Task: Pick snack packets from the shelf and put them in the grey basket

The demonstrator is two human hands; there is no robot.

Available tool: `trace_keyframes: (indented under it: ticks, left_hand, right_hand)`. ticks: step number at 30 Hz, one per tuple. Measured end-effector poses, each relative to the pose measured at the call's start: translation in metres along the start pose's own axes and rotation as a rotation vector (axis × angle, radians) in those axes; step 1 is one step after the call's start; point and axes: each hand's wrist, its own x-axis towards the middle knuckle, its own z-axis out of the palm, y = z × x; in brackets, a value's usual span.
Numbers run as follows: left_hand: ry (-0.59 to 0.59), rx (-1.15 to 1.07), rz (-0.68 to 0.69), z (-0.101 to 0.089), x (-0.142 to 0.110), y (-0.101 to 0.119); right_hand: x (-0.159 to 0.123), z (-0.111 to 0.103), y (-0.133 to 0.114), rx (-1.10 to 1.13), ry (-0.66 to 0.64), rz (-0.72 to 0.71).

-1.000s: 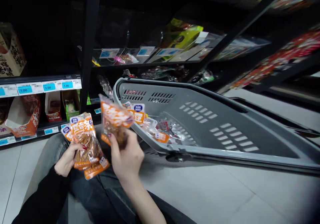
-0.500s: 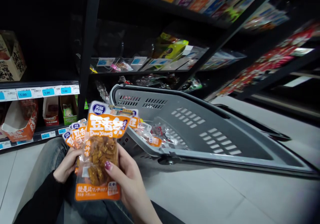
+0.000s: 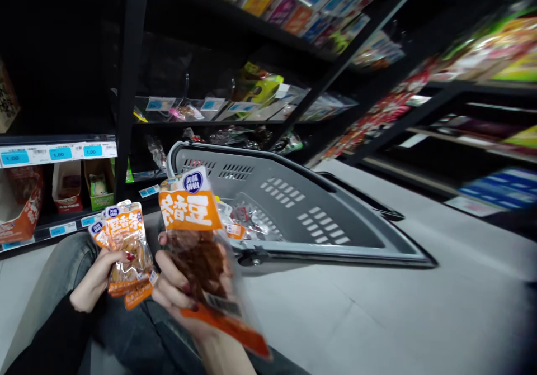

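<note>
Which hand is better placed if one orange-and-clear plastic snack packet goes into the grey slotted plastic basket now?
Probably the right hand: it holds a single orange-and-clear packet, nearer the grey basket. The left hand is farther away, gripping several similar packets.

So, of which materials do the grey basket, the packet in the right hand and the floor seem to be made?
Grey basket: probably moulded plastic, with a satin finish; its wall has regular slots.
Packet in the right hand: likely glossy plastic film, printed orange; the unprinted part is see-through.
Floor: pale, smooth tiles, perhaps ceramic or stone; a faint joint line shows.
</note>
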Motion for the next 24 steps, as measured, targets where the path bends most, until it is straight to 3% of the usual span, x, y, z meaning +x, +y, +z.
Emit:
trace_keyframes:
  ticks: [5, 9, 12, 18, 21, 24]
  left_hand:
    - [0.008, 0.028, -0.053, -0.002, -0.001, 0.001]
    - [0.028, 0.06, -0.057, -0.006, 0.001, -0.001]
    - [0.022, 0.061, -0.053, -0.008, 0.002, -0.002]
    - [0.038, 0.071, -0.075, -0.006, 0.003, -0.001]
    - [0.036, 0.048, -0.07, -0.003, 0.001, 0.0]
    - [0.061, -0.035, -0.072, 0.003, -0.003, 0.006]
  right_hand:
    - [0.004, -0.011, 0.007, 0.234, -0.241, -0.037]
    - [0.006, -0.017, 0.009, 0.308, -0.301, -0.05]
    - [0.006, -0.016, 0.007, 0.319, -0.227, -0.061]
    - [0.006, -0.006, 0.004, 0.298, 0.091, -0.135]
    - [0.008, -0.009, 0.005, 0.199, 0.123, -0.147]
    - [0.005, -0.012, 0.0, -0.099, 0.071, -0.104]
